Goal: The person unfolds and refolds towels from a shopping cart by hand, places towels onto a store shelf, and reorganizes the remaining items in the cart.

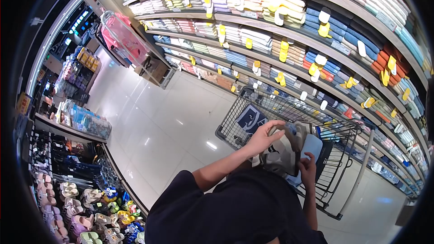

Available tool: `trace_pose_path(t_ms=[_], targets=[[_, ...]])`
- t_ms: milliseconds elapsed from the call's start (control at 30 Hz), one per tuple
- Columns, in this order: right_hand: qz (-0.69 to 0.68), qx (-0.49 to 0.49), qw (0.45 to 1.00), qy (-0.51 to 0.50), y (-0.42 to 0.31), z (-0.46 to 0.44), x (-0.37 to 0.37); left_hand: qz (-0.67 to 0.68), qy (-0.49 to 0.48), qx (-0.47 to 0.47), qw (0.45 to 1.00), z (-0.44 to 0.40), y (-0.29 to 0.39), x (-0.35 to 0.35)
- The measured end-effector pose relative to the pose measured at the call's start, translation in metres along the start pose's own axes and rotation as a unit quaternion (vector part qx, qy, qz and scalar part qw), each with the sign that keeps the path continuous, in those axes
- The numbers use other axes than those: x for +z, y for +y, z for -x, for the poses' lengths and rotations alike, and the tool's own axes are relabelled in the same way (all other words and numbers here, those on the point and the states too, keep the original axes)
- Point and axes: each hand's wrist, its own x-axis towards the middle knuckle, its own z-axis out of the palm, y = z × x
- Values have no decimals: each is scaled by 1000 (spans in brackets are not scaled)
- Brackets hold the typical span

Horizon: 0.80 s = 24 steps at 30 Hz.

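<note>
In front of my body I hold a grey-and-beige camouflage-patterned garment point(281, 150) over the shopping cart point(235, 100). My left hand point(267, 136) is closed on its upper edge, thumb and fingers curled round the fabric. On the other side my right hand point(308, 168) has its fingers bent at the garment's right edge, against a light blue folded item point(312, 147). Whether the fingertips also pinch the light blue item is hard to see. A navy folded item with white markings point(252, 118) lies in the cart's far end.
Shelves of folded clothes point(280, 7) with yellow and white tags run along the right, close to the cart. Glossy tiled floor point(167, 113) stretches ahead. Slippers point(83, 221) are displayed at lower left. A clothes rack point(129, 40) with a pink top stands farther off.
</note>
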Motion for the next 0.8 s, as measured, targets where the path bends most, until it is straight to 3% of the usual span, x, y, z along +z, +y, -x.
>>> trace_pose_path(t_ms=[133, 200, 233, 333, 400, 433, 467, 533, 567, 667, 700, 800], targets=[[-18, -9, 993, 113, 10, -8, -2, -48, -5, 32, 998, -4, -5, 1], [94, -137, 972, 168, 39, -17, -14, -103, -16, 1, 995, -7, -11, -5], [94, -138, 972, 166, 43, -16, -24, -103, -15, 2, 995, -6, -2, -5], [58, -106, 981, 155, 35, -5, -33, -199, 16, 30, 979, -2, 19, -15], [72, -35, 992, 96, 2, 1, -37, -237, 15, -26, 971, -2, 21, -26], [68, -42, 995, 64, 8, 2, -44, -249, 13, -1, 968, -1, 20, -31], [68, -43, 994, 69, 4, 5, -46, -249, 8, 1, 968, -2, 18, -36], [67, 68, 995, 40, -15, 13, -49, -247, 7, 38, 968, -2, 19, -42], [-32, 41, 997, 64, -13, 16, -49, -257, 9, 33, 966, -2, 20, -46], [-84, 44, 995, 41, 9, 24, -62, -207, 24, -13, 978, -3, 13, -54], [-92, 66, 993, -13, -2, 25, -61, -195, 28, -21, 980, -5, 8, -58], [0, 131, 989, -65, -34, 30, -47, -214, 61, -32, 974, -7, -7, -62]])
